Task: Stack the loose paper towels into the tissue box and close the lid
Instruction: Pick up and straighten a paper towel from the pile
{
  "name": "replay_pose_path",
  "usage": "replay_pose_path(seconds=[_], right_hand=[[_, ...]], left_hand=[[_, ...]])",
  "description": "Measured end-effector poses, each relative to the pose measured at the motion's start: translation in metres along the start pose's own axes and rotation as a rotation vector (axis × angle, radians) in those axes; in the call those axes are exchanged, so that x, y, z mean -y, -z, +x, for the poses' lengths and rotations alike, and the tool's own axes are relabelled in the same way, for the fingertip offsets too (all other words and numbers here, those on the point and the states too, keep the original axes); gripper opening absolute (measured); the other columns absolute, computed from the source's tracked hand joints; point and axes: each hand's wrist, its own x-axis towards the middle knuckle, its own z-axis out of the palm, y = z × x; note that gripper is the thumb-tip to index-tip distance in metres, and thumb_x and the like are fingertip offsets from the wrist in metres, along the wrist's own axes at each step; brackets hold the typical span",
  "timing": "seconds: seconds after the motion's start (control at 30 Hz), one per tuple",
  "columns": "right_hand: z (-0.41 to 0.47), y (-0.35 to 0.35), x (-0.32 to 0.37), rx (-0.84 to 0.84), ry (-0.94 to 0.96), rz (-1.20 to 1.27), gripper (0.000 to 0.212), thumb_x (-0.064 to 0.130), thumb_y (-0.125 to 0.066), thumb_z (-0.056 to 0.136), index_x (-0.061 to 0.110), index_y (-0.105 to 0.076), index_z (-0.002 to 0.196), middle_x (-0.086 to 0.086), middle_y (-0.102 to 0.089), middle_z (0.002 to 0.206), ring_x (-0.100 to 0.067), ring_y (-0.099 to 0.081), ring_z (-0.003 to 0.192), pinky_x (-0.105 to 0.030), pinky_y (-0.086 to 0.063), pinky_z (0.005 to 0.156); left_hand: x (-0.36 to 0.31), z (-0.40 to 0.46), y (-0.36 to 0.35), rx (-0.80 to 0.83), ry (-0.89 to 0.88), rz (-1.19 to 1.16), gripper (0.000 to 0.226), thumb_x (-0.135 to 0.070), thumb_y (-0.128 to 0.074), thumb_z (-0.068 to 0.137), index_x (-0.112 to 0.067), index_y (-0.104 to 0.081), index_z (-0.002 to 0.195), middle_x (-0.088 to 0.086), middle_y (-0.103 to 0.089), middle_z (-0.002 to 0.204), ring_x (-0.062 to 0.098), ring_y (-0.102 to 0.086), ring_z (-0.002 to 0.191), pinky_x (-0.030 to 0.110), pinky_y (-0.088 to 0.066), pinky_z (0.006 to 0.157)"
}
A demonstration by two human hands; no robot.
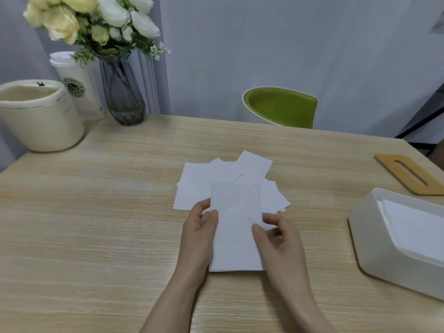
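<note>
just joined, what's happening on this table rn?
A person is tidying paper towels. The left hand and right hand both hold a small stack of towels by its sides, just above the table. More loose towels lie fanned out behind it. The white tissue box sits open at the right with some towels already inside, and its wooden lid lies flat on the table beyond it, not yet fitted.
</note>
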Motion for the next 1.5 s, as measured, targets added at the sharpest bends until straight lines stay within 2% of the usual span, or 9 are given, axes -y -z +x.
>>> replay_pose_path(seconds=[0.17, 0.27, 0.5, 0.73, 0.93, 1.0, 1.1, 1.2, 1.5], right_hand=[[0.003, -0.003, 0.0, 0.119, -0.124, 0.131, 0.022, 0.021, -0.063, 0.089, 0.033, -0.056, 0.107, 0.014, -0.045, 0.055, -0.006, -0.047, 0.056, -0.019, -0.04, 0.057], [0.004, -0.006, 0.0, 0.093, -0.116, 0.122, 0.022, 0.013, -0.062, 0.089, 0.03, -0.06, 0.102, 0.012, -0.037, 0.051, -0.005, -0.04, 0.049, -0.013, -0.035, 0.048], [0.012, -0.009, 0.0, 0.08, -0.109, 0.133, 0.021, 0.009, -0.063, 0.087, 0.026, -0.062, 0.098, 0.014, -0.035, 0.049, -0.005, -0.039, 0.048, -0.012, -0.035, 0.047], [0.031, -0.009, 0.003, 0.121, -0.062, 0.103, 0.019, 0.008, -0.064, 0.087, 0.025, -0.064, 0.096, 0.011, -0.051, 0.053, -0.007, -0.053, 0.057, -0.01, -0.039, 0.055], [0.068, -0.005, -0.005, 0.01, 0.115, -0.366, 0.019, 0.019, -0.066, 0.084, 0.032, -0.066, 0.098, 0.017, -0.063, 0.086, -0.01, -0.053, 0.087, -0.029, -0.043, 0.078], [0.082, -0.005, -0.008, -0.007, 0.206, -0.559, 0.027, 0.025, -0.067, 0.084, 0.031, -0.064, 0.11, 0.017, -0.061, 0.106, -0.013, -0.046, 0.107, -0.031, -0.034, 0.087], [0.103, -0.006, -0.013, 0.07, 0.26, -0.797, 0.037, 0.04, -0.063, 0.086, 0.036, -0.058, 0.122, 0.016, -0.054, 0.123, -0.012, -0.035, 0.118, -0.026, -0.014, 0.079], [0.116, -0.007, -0.017, 0.064, 0.313, -0.966, 0.029, 0.047, -0.056, 0.088, 0.038, -0.062, 0.116, 0.02, -0.058, 0.117, -0.01, -0.039, 0.114, -0.028, -0.008, 0.073], [0.117, -0.002, -0.013, -0.015, 0.516, -1.036, 0.006, 0.023, -0.068, 0.084, 0.022, -0.07, 0.078, 0.01, -0.068, 0.079, -0.019, -0.055, 0.09, -0.031, -0.018, 0.074]], left_hand=[[-0.001, 0.0, -0.001, -0.055, -0.001, 0.028, 0.02, -0.016, -0.048, 0.1, -0.028, -0.063, 0.105, 0.0, -0.076, 0.091, 0.016, -0.071, 0.08, 0.036, -0.055, 0.072], [-0.001, -0.003, -0.001, -0.037, 0.01, 0.036, 0.017, -0.017, -0.052, 0.099, -0.028, -0.062, 0.107, 0.0, -0.076, 0.09, 0.017, -0.072, 0.082, 0.036, -0.056, 0.071], [-0.009, -0.001, 0.0, -0.022, -0.004, 0.148, 0.025, -0.002, -0.056, 0.093, -0.019, -0.06, 0.11, 0.003, -0.076, 0.094, 0.025, -0.072, 0.088, 0.047, -0.055, 0.083], [-0.025, 0.019, 0.012, -0.083, -0.038, 0.18, 0.019, -0.002, -0.058, 0.091, -0.018, -0.065, 0.101, 0.001, -0.076, 0.089, 0.022, -0.071, 0.084, 0.041, -0.054, 0.077], [-0.019, 0.033, 0.029, -0.155, -0.033, 0.103, 0.023, 0.0, -0.059, 0.092, -0.022, -0.064, 0.099, -0.009, -0.076, 0.079, 0.012, -0.069, 0.075, 0.032, -0.051, 0.072], [-0.015, 0.035, 0.031, -0.158, -0.031, 0.088, 0.024, 0.0, -0.059, 0.092, -0.023, -0.064, 0.098, -0.008, -0.076, 0.079, 0.01, -0.069, 0.073, 0.033, -0.05, 0.071], [-0.013, 0.037, 0.032, -0.162, -0.038, 0.076, 0.024, -0.001, -0.059, 0.092, -0.021, -0.065, 0.102, -0.004, -0.077, 0.083, 0.011, -0.07, 0.074, 0.032, -0.05, 0.069], [-0.012, 0.038, 0.033, -0.169, -0.04, 0.052, 0.023, 0.0, -0.059, 0.092, -0.021, -0.065, 0.101, -0.004, -0.077, 0.084, 0.01, -0.07, 0.073, 0.032, -0.05, 0.068], [-0.014, 0.037, 0.031, -0.164, -0.044, 0.037, 0.022, -0.002, -0.059, 0.092, -0.022, -0.065, 0.1, -0.003, -0.077, 0.084, 0.009, -0.071, 0.072, 0.03, -0.049, 0.065]])
